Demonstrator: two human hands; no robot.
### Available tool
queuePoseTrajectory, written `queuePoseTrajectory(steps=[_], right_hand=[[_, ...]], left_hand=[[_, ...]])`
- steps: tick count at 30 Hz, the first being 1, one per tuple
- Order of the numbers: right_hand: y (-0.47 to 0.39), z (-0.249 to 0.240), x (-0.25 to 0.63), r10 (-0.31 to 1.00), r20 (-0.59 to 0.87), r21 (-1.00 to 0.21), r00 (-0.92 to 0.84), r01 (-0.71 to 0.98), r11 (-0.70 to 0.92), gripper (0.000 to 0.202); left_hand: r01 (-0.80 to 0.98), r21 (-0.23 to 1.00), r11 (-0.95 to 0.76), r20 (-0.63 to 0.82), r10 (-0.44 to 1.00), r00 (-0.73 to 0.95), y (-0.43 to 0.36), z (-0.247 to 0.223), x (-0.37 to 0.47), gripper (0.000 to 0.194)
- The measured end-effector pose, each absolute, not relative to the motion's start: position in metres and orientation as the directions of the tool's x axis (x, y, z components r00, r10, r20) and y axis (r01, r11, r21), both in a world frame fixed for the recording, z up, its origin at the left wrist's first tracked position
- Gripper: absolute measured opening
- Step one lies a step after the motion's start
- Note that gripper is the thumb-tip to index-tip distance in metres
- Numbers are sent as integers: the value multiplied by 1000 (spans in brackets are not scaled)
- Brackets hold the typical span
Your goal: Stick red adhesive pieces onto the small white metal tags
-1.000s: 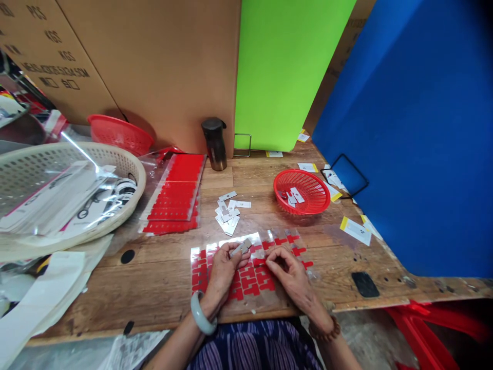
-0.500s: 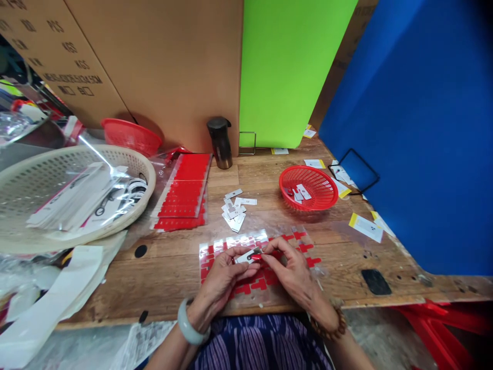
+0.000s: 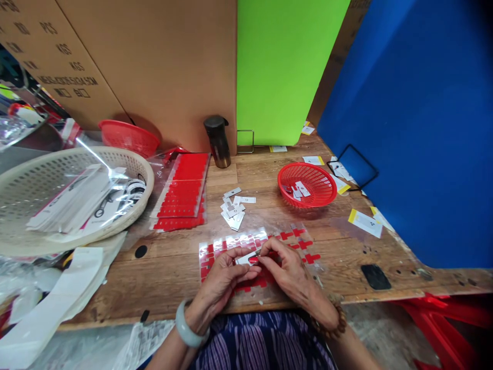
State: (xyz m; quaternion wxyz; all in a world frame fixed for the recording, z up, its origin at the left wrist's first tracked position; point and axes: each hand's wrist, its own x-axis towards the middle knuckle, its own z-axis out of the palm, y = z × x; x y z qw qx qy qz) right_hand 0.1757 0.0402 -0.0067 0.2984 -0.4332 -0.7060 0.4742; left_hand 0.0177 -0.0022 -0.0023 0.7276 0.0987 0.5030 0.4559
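My left hand point(image 3: 223, 275) pinches a small white metal-looking plate point(image 3: 245, 258) with a dark-edged notch. My right hand point(image 3: 287, 272) has thumb and forefinger closed at the plate's right end, on a small red sticker point(image 3: 253, 260) that lies against it. Under both hands lies a clear sheet of red stickers point(image 3: 304, 244), with several cut-out shapes on it. Beyond the hands rests a loose pile of similar white plates point(image 3: 234, 209). To the right, a red plastic basket point(image 3: 327, 192) holds a few of these plates.
Stacked red sticker sheets point(image 3: 185, 187) lie left of the pile. A large cream basket point(image 3: 148, 198) with packaged cards fills the left side. A dark bottle point(image 3: 219, 144) stands at the back. Green point(image 3: 285, 72) and blue boards point(image 3: 416, 144) rise behind and right. Printed cards point(image 3: 365, 224) lie near the blue board.
My right fingers have shifted slightly left over the plate, and the red sticker now sits closer against it. The whole view has moved a little.
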Motion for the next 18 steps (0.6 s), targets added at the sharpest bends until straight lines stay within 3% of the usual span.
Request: queuePoseTrajectory(steps=[18], right_hand=[[40,-10,176,891,49,-930,-451,305,205,14]], left_hand=[[-564,599,568,-637,765,95,-2,-2,18,42]])
